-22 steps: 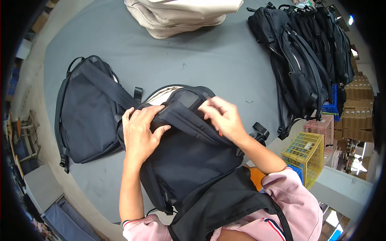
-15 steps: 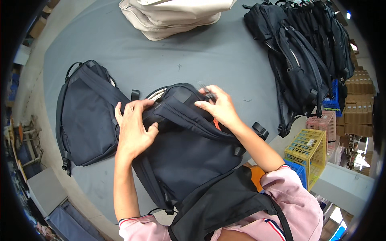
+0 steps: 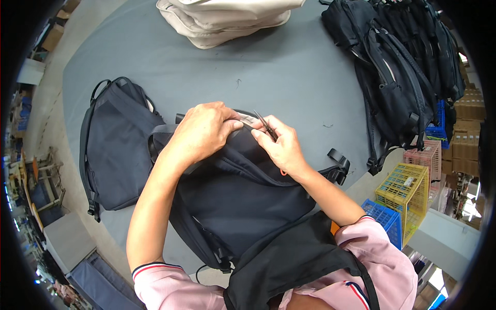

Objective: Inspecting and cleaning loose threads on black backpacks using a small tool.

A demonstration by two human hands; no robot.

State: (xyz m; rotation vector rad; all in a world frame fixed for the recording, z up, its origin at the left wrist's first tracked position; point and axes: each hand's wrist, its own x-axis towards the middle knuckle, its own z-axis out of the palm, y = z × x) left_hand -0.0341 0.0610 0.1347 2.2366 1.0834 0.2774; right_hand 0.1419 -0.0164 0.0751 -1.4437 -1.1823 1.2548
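Observation:
A dark navy backpack [image 3: 243,191] lies in front of me with its shoulder straps up. My left hand [image 3: 204,132] is closed on the fabric at its top edge, thumb and fingers pinching it. In my right hand [image 3: 283,147] is a pair of small dark thread snips [image 3: 265,125], blades pointing up and to the left, close to the pinched edge. Pale lining [image 3: 248,120] shows between the two hands. Under the right hand hangs a small orange loop [image 3: 283,172]; what it belongs to is unclear.
A second navy backpack [image 3: 121,165] lies at the left, touching the first. Beige bags [image 3: 227,26] are stacked at the far side of the grey table [image 3: 289,72]. Several black backpacks [image 3: 395,77] are piled far right. Yellow [image 3: 403,188] and blue crates [image 3: 382,219] stand beside the table.
My left hand has moved up and right and now pinches the top edge. The snips, blurred before, are steady near it. The strap that lay over the top has been folded down.

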